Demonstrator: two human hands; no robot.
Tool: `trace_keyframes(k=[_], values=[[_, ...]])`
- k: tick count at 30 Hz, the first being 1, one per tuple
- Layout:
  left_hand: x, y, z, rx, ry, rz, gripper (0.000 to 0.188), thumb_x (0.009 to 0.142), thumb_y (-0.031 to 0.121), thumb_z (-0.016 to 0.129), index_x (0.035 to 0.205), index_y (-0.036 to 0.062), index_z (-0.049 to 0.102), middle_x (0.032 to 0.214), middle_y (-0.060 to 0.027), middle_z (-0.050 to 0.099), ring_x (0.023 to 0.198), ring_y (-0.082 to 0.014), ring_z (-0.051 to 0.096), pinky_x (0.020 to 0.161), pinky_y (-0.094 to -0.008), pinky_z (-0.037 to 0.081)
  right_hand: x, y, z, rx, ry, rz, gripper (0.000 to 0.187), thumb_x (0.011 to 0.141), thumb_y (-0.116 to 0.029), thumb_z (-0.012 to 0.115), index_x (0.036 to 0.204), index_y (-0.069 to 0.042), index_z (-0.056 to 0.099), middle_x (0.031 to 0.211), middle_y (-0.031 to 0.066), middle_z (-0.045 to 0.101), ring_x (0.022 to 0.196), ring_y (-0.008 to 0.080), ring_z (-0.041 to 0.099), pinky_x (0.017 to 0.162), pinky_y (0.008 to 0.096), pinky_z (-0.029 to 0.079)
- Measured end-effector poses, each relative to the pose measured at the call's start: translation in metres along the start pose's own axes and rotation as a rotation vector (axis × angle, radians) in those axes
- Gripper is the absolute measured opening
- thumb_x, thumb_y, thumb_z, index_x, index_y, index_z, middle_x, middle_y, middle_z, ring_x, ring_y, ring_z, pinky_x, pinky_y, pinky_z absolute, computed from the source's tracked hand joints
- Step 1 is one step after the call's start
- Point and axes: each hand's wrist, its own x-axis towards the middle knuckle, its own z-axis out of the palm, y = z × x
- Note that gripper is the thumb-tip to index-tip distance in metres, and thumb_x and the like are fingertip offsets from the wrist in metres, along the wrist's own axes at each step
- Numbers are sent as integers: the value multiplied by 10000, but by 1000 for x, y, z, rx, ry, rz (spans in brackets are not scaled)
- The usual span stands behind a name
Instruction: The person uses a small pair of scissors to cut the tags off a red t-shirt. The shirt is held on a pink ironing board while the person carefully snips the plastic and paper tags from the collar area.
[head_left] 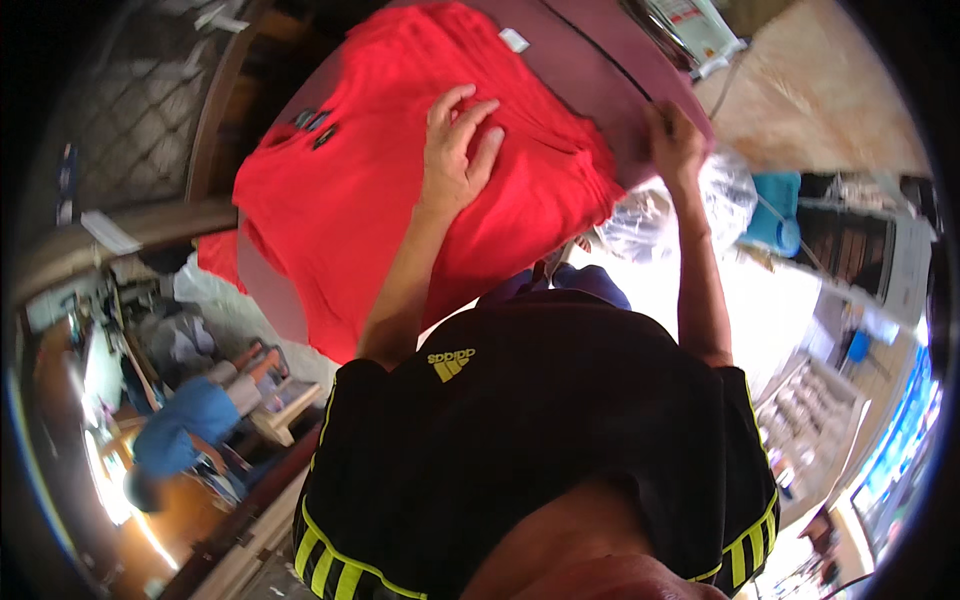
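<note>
A red garment (350,210) lies spread over a maroon-covered board (600,90) in front of me. Small dark labels (315,125) show on its left part, and a white tag (514,40) is at its far edge. My left hand (455,155) rests over the middle of the red cloth, fingers spread, holding nothing. At the board's right side, my right hand (677,140) is closed where a thin black cord (600,48) meets its fingers. The cord runs away across the maroon surface to the far edge. Folds of red cloth bunch near the board's near right edge.
Clear plastic wrapping (650,222) sits below the board's right edge, beside a blue container (772,215). A wooden beam (130,240) stands at left. Farther off on the left, a person in a blue shirt (185,430) is beside a wooden bench (285,410).
</note>
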Motion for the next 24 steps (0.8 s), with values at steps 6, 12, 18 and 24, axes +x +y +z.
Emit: trace_keyframes(k=[6, 12, 18, 24], values=[[-91, -1, -120, 896, 170, -402, 688, 786, 449, 762, 1364, 141, 547, 1447, -168, 412, 1350, -377, 371, 1085, -559, 289, 28, -32, 18, 220, -275, -6, 244, 1009, -225, 563, 1079, -25, 684, 825, 43, 675, 711, 133, 587, 669, 299, 485], [-162, -45, -209, 747, 400, -1103, 1081, 696, 646, 784, 1466, 0, 384, 1461, -263, 401, 1363, -451, 362, 1101, -572, 304, 75, -49, 92, 226, -297, -191, 335, 1011, -318, 549, 1007, -12, 684, 770, 61, 612, 732, 144, 565, 686, 352, 473], [-149, -79, -224, 316, 445, -1139, 1247, 597, 597, 879, 1455, -114, 320, 1408, -327, 474, 1318, -420, 467, 1094, -472, 392, 83, -121, 115, 100, -655, 148, 573, 909, -492, 672, 1201, 1, 639, 1087, 123, 665, 1020, 218, 609, 886, 383, 472], [-142, -115, -221, -45, 563, -956, 1062, 603, 455, 906, 1352, -133, 435, 1223, -267, 636, 1129, -346, 641, 973, -388, 511, 88, -154, 126, 330, -827, 212, 766, 749, -367, 863, 1330, 28, 557, 1234, 138, 655, 1112, 262, 625, 976, 396, 481]])
